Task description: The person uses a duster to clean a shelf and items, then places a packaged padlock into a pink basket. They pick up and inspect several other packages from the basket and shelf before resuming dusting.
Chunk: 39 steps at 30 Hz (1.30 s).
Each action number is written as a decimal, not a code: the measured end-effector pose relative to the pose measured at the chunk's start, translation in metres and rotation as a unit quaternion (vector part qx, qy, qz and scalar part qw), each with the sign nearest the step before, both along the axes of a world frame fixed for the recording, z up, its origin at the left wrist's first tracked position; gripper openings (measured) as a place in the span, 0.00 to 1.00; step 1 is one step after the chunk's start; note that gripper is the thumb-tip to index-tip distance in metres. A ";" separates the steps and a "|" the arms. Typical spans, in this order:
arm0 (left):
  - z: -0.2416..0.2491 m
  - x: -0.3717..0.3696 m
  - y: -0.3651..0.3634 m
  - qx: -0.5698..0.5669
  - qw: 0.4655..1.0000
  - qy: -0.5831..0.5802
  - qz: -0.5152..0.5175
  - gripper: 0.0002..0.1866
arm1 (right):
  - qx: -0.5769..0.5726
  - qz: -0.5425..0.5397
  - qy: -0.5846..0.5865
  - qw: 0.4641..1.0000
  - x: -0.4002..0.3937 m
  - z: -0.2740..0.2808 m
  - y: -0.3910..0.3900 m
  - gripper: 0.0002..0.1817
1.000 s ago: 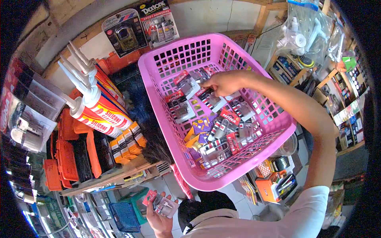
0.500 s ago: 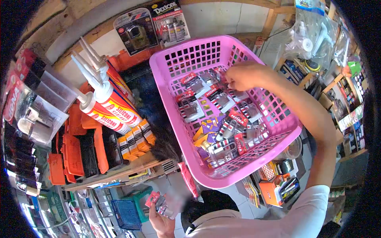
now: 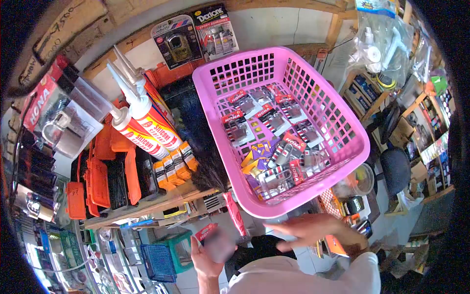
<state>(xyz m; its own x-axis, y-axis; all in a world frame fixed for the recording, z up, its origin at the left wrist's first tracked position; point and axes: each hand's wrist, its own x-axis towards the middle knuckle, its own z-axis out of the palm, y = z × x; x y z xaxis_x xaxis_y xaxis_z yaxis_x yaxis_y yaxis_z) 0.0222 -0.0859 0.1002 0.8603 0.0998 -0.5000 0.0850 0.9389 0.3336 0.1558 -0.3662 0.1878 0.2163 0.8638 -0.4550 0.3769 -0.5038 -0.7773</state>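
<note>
My left hand (image 3: 206, 260) is low in the view, closed around a red-topped blister pack (image 3: 206, 232) that is partly blurred. My right hand (image 3: 313, 232) is in front of the pink basket (image 3: 274, 209), below its near rim, with its fingers stretched out and nothing seen in them. Inside the basket, several padlock packs with red tops, such as one near the middle (image 3: 273, 119), lie flat on the bottom. Toward the near end, more packs (image 3: 275, 181) are heaped beside purple and yellow packets (image 3: 259, 156).
Silicone sealant tubes (image 3: 147, 125), small orange boxes (image 3: 171, 169) and open orange cases (image 3: 99, 183) stand on the left shelf. A padlock pack (image 3: 61, 120) hangs at far left. Below are a blue basket (image 3: 157, 263) and a clear round tub (image 3: 363, 179).
My right hand has left the inside of the basket and moved down and toward me, its fingers now spread. A pack lies flat where it was. My left hand still holds its pack, slightly further right.
</note>
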 end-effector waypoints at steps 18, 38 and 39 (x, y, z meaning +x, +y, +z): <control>0.000 -0.045 -0.003 0.018 0.997 0.035 0.060 0.32 | 0.430 -0.386 0.418 0.701 -0.080 -0.047 0.142 0.21; 0.000 -0.038 0.122 0.417 0.890 -0.095 0.158 0.27 | 0.249 -0.274 -0.001 0.929 -0.212 -0.124 0.033 0.29; 0.042 -0.036 0.115 0.129 0.955 -0.188 0.188 0.27 | 0.231 -0.289 -0.021 0.929 -0.215 -0.127 0.034 0.29</control>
